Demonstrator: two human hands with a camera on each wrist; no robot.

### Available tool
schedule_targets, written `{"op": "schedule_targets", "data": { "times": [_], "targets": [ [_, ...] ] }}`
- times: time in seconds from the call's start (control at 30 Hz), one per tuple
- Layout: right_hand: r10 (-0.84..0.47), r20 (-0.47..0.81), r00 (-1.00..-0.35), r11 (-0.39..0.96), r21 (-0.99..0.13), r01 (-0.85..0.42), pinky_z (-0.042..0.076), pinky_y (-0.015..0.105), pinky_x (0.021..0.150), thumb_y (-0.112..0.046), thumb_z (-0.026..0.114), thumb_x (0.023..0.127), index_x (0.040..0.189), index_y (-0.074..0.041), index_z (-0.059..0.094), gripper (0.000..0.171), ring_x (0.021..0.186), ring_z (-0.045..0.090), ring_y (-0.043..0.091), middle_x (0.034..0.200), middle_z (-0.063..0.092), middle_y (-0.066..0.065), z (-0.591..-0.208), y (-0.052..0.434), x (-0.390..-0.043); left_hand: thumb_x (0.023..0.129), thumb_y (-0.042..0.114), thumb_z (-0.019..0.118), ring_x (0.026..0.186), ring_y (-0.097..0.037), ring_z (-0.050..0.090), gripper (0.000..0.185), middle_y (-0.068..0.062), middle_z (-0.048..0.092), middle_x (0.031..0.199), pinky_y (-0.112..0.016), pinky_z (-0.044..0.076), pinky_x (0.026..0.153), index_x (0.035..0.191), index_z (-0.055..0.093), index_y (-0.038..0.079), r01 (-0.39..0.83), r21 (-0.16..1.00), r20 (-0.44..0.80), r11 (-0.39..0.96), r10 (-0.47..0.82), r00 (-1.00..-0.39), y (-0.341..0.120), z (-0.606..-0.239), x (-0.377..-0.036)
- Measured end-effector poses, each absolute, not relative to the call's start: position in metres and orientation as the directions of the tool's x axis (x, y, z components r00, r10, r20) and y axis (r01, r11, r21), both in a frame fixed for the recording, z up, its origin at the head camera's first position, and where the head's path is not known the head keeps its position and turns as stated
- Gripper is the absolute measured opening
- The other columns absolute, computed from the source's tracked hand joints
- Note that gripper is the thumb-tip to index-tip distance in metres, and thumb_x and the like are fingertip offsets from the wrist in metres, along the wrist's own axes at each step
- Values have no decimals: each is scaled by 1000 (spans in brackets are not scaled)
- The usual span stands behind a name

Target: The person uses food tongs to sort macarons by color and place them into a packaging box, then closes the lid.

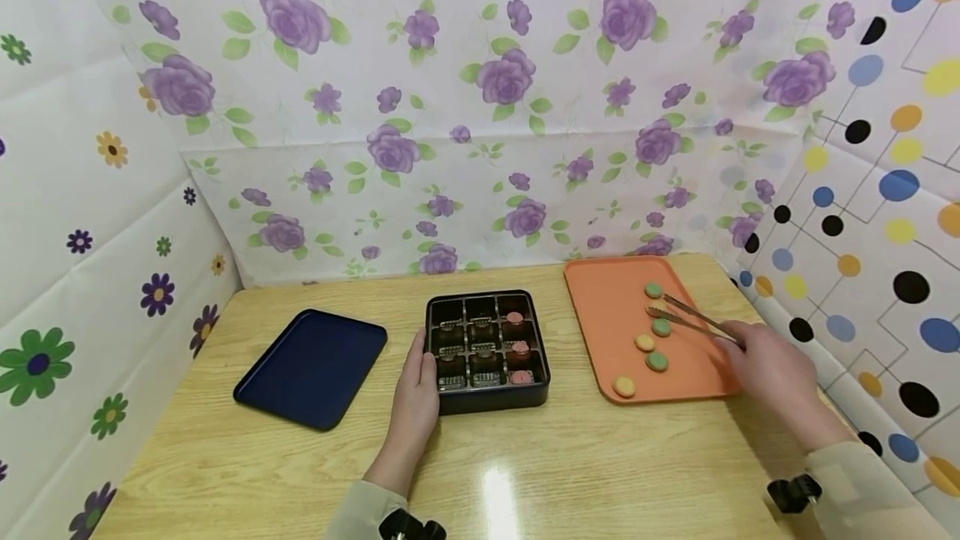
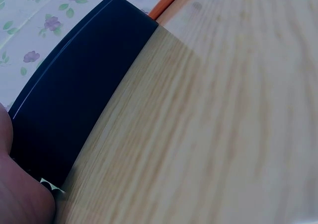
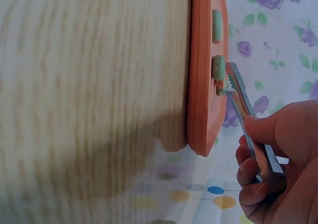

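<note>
My left hand (image 1: 417,401) rests along the left side of a black box (image 1: 491,400), its fingers straight against the wall and the thumb by the rim. Clear dividers split the box into several compartments; three pink macarons (image 1: 521,377) sit in its right column. My right hand (image 1: 776,369) grips metal tongs (image 1: 693,319) over an orange tray (image 1: 603,307). The tong tips are parted around a yellow macaron, partly hidden by them. Green macarons (image 1: 657,361) and other yellow macarons (image 1: 624,387) lie around it on the tray.
A dark blue tray (image 1: 311,369) lies at the left of the wooden table (image 1: 570,473). Flowered cloth (image 1: 457,107) hangs behind the table and at the left; a dotted cloth (image 1: 885,232) borders the right side, close to my right hand.
</note>
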State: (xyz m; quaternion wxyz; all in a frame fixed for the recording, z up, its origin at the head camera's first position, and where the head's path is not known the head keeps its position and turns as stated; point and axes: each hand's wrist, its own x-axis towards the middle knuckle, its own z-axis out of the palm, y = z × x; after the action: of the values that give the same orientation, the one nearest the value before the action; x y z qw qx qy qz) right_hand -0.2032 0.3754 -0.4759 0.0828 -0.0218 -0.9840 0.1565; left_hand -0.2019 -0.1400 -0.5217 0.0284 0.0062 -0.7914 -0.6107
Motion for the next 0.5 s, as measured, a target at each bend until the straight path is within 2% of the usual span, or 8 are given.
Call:
{"op": "schedule_targets", "data": {
  "times": [0.17, 0.5],
  "targets": [
    [64, 135, -989, 953, -301, 21, 57, 63, 68, -26, 68, 112, 142, 3, 70, 41, 104, 70, 55, 127, 71, 34, -476, 374, -207, 124, 30, 31, 168, -36, 14, 58, -7, 15, 184, -65, 18, 132, 180, 16, 20, 22, 965, 35, 260, -48, -998, -142, -523, -201],
    [48, 145, -988, 958, -286, 4, 57, 66, 73, -24, 68, 111, 138, 0, 74, 36, 106, 70, 55, 125, 73, 33, -474, 375, -215, 125, 30, 31, 168, -36, 14, 58, -7, 15, 184, -64, 19, 132, 180, 16, 20, 28, 966, 41, 257, -47, -998, -140, -522, -202]
  ]
}}
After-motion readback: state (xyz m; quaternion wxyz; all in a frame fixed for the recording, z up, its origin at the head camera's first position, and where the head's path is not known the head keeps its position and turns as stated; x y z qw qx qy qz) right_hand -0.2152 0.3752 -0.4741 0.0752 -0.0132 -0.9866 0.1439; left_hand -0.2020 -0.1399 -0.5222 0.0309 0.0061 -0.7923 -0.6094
